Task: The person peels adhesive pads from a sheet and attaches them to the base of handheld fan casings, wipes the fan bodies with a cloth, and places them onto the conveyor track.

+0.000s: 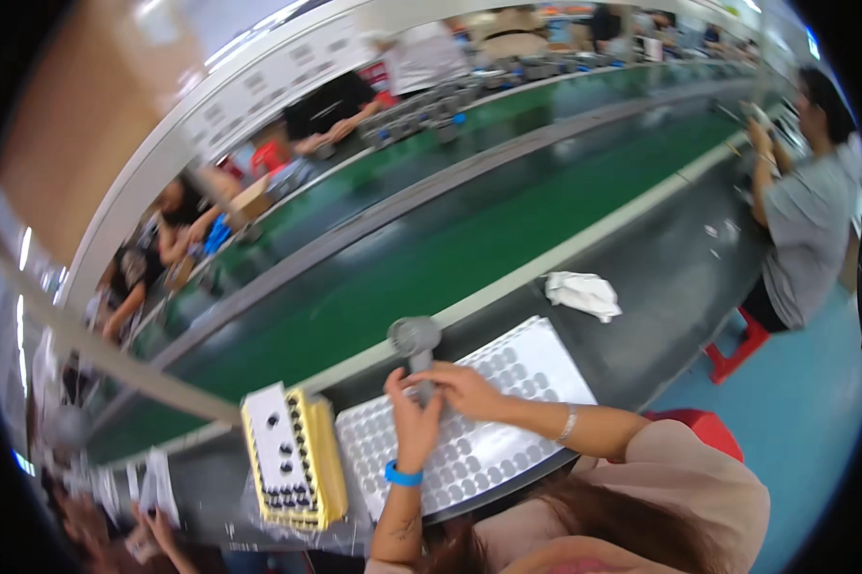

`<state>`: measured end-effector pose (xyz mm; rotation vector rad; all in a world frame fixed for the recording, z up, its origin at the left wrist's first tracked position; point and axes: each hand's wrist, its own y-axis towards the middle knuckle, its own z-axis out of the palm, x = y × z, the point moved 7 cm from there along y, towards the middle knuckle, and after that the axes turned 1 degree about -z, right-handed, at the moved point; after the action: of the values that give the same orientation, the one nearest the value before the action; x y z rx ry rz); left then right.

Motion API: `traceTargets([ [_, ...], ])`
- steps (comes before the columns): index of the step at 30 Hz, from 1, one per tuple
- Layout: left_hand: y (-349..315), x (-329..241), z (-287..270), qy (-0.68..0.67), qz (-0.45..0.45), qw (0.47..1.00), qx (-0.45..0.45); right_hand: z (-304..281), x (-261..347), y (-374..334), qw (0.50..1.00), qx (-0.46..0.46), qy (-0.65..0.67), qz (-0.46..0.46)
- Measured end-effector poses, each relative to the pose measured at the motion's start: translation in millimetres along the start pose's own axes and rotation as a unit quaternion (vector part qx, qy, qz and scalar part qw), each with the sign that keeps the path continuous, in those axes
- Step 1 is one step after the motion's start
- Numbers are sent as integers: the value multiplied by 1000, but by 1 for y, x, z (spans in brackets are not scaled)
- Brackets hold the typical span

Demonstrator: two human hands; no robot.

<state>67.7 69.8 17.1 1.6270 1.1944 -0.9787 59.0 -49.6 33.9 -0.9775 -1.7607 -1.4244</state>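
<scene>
My left hand [415, 423], with a blue band at its wrist, is closed round the handle of a grey handheld device with a round head [414, 337]. That head points away from me, toward the belt. From the right, my right hand [466, 390] reaches across, its fingers closed against the same handle. Whether a small piece sits under those fingertips is too blurred to tell. Beneath both hands lie white sheets of grey oval stickers [493, 457]. Left of them stands a stack of yellow trays [324, 459] with black round parts and a white sheet on top.
A crumpled white cloth [584, 295] lies on the dark worktop [641, 277]. Beyond the worktop's pale rail runs a green conveyor belt [507, 225]. Co-workers sit across the belt and at both sides. Red stools [737, 349] stand at the right.
</scene>
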Motion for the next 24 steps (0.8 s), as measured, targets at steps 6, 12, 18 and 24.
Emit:
traceTargets([
  [6, 31, 3, 27, -46, -25, 998, 39, -8, -5, 5, 998, -36, 38, -28],
  [12, 57, -16, 49, -222, -95, 970, 8, -22, -23, 4, 987, -105, 118, 37],
  [18, 56, -9, 60, -319, -72, 945, -1, -6, -57, 4, 917, -86, 357, 158],
  [24, 49, -9, 61, -355, -58, 933, 7, -4, -60, 3, 939, -59, 289, 179],
])
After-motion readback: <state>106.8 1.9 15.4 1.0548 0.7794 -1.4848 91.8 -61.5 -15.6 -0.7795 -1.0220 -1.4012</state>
